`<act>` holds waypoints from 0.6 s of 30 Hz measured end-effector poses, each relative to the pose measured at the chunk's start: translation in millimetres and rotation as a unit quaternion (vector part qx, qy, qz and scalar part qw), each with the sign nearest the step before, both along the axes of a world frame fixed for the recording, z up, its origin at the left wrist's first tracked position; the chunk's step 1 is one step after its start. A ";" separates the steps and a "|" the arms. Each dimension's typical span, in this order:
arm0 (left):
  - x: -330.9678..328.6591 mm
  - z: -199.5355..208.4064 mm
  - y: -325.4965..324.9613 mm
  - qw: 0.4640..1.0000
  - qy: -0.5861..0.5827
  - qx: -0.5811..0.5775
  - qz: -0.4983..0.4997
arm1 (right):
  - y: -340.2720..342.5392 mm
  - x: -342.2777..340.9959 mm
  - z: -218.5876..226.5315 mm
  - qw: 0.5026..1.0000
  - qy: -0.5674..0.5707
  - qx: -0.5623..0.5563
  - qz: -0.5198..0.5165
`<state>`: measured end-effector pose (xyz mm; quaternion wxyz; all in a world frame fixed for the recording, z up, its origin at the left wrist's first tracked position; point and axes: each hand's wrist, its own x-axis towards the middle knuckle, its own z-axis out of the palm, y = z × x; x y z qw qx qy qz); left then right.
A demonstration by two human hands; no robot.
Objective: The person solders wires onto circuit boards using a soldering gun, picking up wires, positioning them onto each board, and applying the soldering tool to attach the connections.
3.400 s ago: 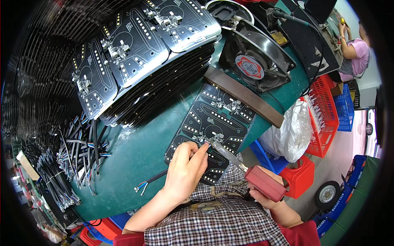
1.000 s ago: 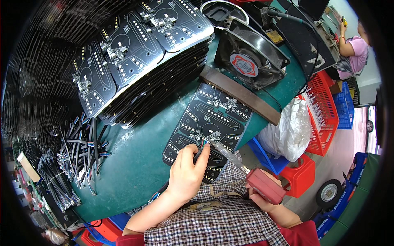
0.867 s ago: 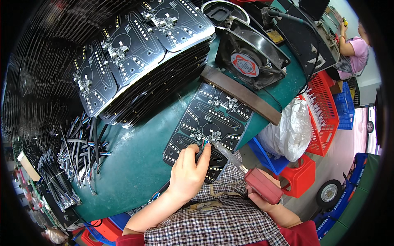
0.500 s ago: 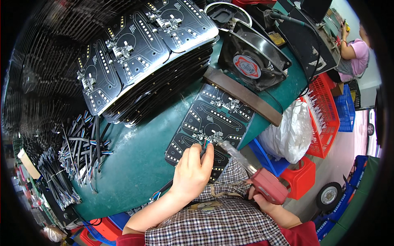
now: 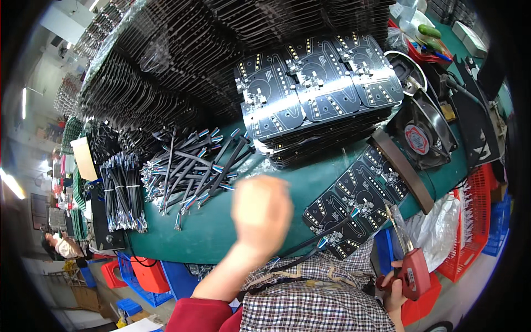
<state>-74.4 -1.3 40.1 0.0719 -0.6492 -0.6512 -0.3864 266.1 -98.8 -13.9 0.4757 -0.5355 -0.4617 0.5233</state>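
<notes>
My left hand [image 5: 261,213] is over the green tabletop, left of the black circuit board panel [image 5: 338,193]. Motion smears its fingers, so I cannot tell whether they hold anything. Down at the right, my right hand [image 5: 395,293] is closed round the handle of a red soldering gun [image 5: 416,274]. The gun's thin metal tip points up beside the panel's right part. One black cable [image 5: 326,232] lies over the panel, its coloured wire ends at the middle board's white parts. More coloured wire ends show near the panel's lower edge. A loose pile of black cables [image 5: 191,166] is beyond my left hand.
A tall stack of black boards [image 5: 321,88] stands at the back. The dark bar [image 5: 404,171] rests across the panel's far end, near a black fan [image 5: 423,133]. Bundled cables [image 5: 123,191] lie left. Red and blue crates [image 5: 470,210] stand beyond the table's right edge.
The view has swung left. My left hand has let go of the cable at the board and moved left toward the cable pile. The soldering gun's tip has drawn back from the wire ends.
</notes>
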 end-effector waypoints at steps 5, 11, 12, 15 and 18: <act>-66.8 5.7 34.1 0.983 -0.138 -0.071 0.099 | 11.7 -17.3 16.2 0.999 0.015 -0.026 0.028; -71.9 10.6 8.5 0.917 -0.370 -0.090 0.117 | 3.6 -12.5 14.3 0.999 0.034 -0.030 -0.016; -65.4 6.6 4.8 0.957 -0.264 -0.072 0.095 | 3.1 -11.9 15.4 0.999 0.036 -0.029 -0.019; -12.8 14.2 1.3 0.994 -0.060 -0.074 0.045 | 11.3 -10.3 13.7 1.000 0.004 0.005 0.011; 34.0 4.1 6.0 0.990 -0.059 -0.108 -0.073 | 21.6 -0.4 5.0 0.996 0.016 -0.043 0.080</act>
